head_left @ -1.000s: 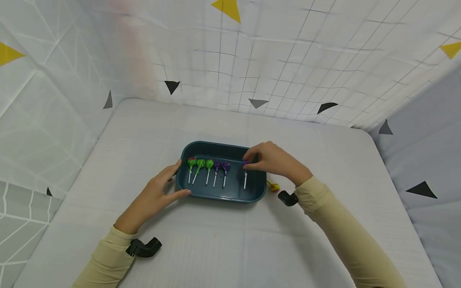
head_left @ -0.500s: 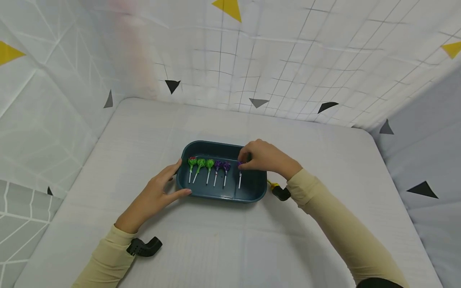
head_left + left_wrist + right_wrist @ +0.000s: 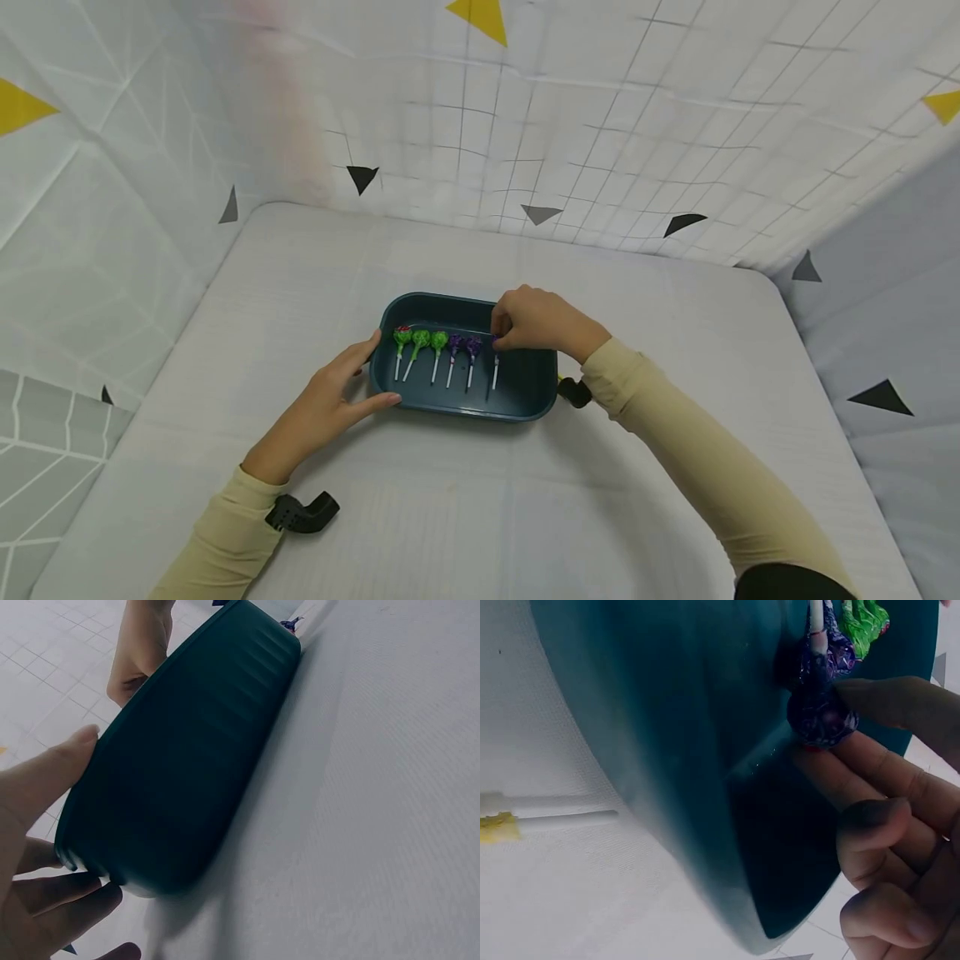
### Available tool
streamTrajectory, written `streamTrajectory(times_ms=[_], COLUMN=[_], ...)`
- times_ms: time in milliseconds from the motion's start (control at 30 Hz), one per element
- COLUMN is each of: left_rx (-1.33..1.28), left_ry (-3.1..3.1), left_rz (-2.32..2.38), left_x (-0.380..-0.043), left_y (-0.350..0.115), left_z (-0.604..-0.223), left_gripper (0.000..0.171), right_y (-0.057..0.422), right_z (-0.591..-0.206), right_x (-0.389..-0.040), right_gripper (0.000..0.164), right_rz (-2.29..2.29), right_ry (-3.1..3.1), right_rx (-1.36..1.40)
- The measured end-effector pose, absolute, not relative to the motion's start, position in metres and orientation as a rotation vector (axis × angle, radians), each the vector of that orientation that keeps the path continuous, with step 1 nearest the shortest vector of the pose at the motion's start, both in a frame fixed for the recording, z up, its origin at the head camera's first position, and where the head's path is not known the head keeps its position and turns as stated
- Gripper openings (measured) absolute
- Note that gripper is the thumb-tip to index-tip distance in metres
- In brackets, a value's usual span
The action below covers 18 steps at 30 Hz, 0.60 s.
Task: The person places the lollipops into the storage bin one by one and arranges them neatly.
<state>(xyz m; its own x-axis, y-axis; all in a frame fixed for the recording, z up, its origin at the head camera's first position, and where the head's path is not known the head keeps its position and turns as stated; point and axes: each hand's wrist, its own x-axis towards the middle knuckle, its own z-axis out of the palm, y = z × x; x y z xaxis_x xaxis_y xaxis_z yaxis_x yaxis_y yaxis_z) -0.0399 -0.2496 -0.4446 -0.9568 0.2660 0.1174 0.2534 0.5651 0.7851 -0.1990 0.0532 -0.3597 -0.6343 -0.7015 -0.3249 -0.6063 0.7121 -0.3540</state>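
Observation:
My left hand (image 3: pixel 322 412) holds the left end of a dark teal tray (image 3: pixel 525 392), thumb at the front rim and fingers round the end. In the left wrist view the thumb and fingertips touch the tray's outer wall (image 3: pixel 180 750). Inside, my right hand (image 3: pixel 543 318) pinches the head of a purple-wrapped lollipop (image 3: pixel 821 716) between thumb and fingers; its white stick points to the tray's front. To its left lie two purple lollipops (image 3: pixel 472 347), two green lollipops (image 3: pixel 421 338) and a green-and-red lollipop (image 3: pixel 402 335), side by side in a row with sticks toward the front.
A yellow lollipop (image 3: pixel 499 827) lies on the white table outside the tray's right end, mostly hidden by the wrist camera (image 3: pixel 575 392) in the head view. White cloth walls with black and yellow triangles (image 3: pixel 363 178) stand around the table.
My right hand has moved left inside the tray, bringing the purple lollipop closer to the row. The left hand and the tray have stayed in place.

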Motion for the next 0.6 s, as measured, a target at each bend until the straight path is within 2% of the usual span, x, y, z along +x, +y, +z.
streamTrajectory(times_ms=[600], left_rx=[0.462], left_ry=[2.787], left_rz=[1.357], left_x=[-0.039], left_y=[-0.249], left_z=[-0.443], left_gripper=[0.097], right_y=[0.034], right_z=[-0.368], right_x=[-0.203], right_gripper=[0.01], right_rz=[-0.082], right_ry=[2.492], right_rx=[-1.041])
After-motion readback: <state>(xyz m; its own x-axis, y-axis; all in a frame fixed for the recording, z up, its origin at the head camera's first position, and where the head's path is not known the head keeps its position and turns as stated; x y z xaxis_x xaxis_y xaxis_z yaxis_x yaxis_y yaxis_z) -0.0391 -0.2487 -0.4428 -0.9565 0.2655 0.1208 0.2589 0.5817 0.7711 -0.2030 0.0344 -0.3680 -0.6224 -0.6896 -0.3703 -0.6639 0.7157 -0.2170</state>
